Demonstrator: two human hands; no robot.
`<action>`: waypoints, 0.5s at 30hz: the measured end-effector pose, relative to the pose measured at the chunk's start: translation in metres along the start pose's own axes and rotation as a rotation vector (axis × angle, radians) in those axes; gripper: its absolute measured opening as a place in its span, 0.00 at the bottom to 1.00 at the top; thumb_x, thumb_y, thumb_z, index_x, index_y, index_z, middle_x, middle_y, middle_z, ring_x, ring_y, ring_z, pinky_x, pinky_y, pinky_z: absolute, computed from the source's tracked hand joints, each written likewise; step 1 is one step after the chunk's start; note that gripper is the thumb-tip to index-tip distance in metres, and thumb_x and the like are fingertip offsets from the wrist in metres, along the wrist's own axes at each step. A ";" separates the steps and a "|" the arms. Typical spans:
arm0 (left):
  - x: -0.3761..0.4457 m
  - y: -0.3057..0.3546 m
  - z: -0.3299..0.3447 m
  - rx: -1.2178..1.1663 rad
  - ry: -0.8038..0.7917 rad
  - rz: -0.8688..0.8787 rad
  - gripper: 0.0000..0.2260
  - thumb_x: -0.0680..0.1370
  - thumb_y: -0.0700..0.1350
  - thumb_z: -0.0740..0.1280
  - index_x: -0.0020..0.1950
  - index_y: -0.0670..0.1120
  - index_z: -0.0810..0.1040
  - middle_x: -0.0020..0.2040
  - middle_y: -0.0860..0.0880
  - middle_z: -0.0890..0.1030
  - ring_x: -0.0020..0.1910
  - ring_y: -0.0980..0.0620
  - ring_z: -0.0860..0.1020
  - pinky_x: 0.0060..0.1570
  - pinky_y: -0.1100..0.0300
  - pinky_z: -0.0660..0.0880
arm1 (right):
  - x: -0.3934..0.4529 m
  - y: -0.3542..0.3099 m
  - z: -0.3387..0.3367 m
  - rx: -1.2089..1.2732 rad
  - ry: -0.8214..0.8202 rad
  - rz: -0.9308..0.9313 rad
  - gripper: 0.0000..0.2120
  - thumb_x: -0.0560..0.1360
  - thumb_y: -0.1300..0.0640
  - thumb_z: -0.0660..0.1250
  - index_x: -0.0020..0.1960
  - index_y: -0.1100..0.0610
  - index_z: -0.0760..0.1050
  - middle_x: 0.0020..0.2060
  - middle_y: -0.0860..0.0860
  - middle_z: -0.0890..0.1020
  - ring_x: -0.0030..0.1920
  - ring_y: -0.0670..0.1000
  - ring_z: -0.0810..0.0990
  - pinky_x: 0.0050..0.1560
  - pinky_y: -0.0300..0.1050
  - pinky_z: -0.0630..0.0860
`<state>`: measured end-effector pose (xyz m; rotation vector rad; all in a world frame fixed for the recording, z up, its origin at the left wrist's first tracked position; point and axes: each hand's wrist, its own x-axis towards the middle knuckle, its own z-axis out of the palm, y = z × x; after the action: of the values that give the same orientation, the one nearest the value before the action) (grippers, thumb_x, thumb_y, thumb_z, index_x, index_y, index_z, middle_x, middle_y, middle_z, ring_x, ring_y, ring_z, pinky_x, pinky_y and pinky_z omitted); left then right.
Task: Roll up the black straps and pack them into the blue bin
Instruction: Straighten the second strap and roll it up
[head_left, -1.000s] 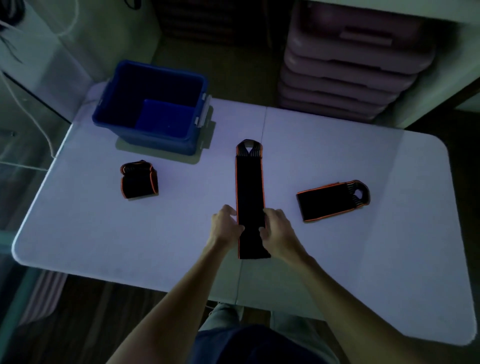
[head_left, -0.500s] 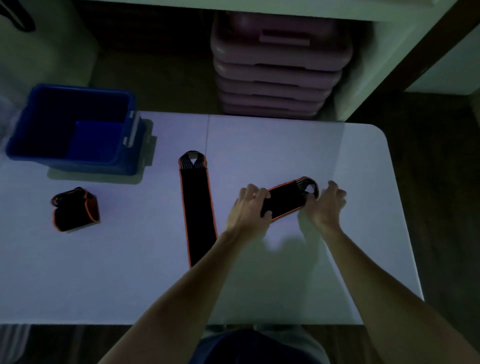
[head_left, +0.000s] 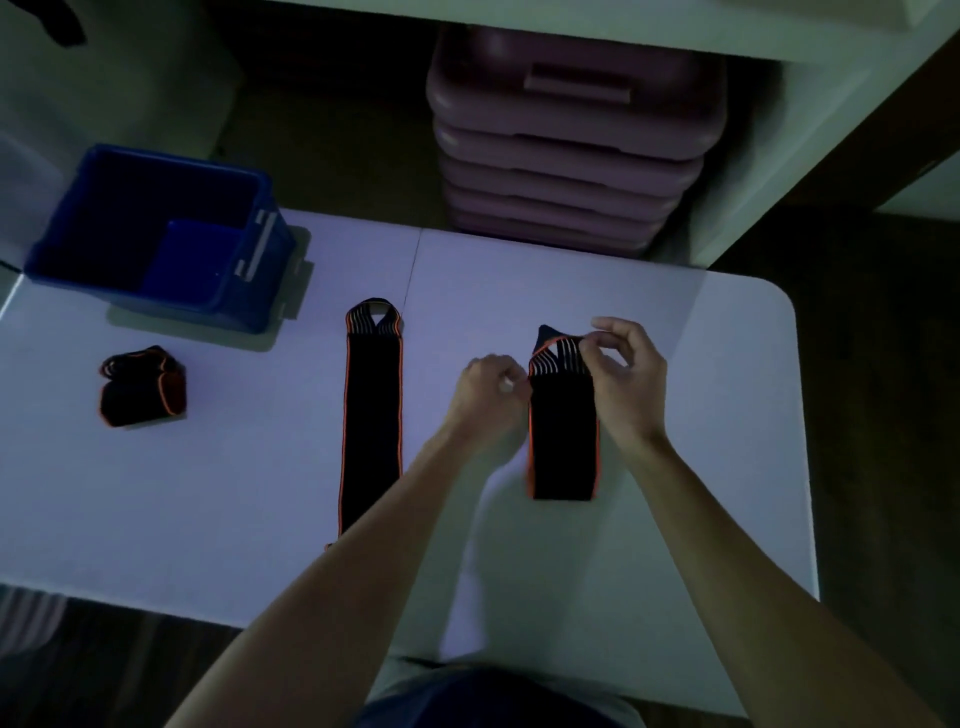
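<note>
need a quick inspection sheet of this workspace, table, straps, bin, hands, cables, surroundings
surface: white folding table, seam running down its middle.
job's things: blue bin at far left of the table, no strap seen inside; rolled strap lies in front of it; long strap lies flat and unrolled at centre; short strap lies lengthwise under the hands.
clutter: nothing seen.
hands: left hand at the short strap's left edge, grip not clear; right hand pinches its striped loop end.
cables: nothing seen.
surroundings: stacked pink cases behind the table, under a white shelf; dim light.
</note>
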<state>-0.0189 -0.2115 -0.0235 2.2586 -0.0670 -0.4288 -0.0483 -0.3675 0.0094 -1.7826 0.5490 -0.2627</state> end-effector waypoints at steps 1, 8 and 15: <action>0.000 0.003 -0.004 -0.103 -0.023 0.002 0.03 0.73 0.38 0.67 0.44 0.43 0.80 0.47 0.43 0.82 0.45 0.44 0.79 0.44 0.61 0.73 | 0.001 -0.004 0.001 0.025 -0.005 0.001 0.08 0.75 0.65 0.68 0.55 0.62 0.79 0.46 0.53 0.84 0.47 0.44 0.82 0.47 0.32 0.76; -0.015 0.023 -0.023 -0.494 -0.134 -0.020 0.02 0.72 0.37 0.66 0.40 0.42 0.76 0.35 0.48 0.76 0.35 0.53 0.73 0.36 0.58 0.69 | -0.002 -0.030 0.008 0.147 -0.031 0.011 0.09 0.75 0.62 0.70 0.55 0.61 0.79 0.44 0.50 0.84 0.44 0.39 0.82 0.45 0.31 0.76; -0.025 0.029 -0.045 -0.615 0.084 -0.003 0.12 0.70 0.48 0.69 0.50 0.43 0.82 0.46 0.41 0.86 0.49 0.40 0.84 0.52 0.42 0.80 | -0.026 -0.033 0.006 -0.124 -0.253 -0.149 0.09 0.76 0.56 0.70 0.39 0.57 0.77 0.31 0.52 0.79 0.32 0.45 0.75 0.34 0.42 0.69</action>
<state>-0.0250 -0.1940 0.0324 1.6673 0.1003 -0.3027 -0.0600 -0.3429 0.0419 -1.9456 0.2576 -0.1042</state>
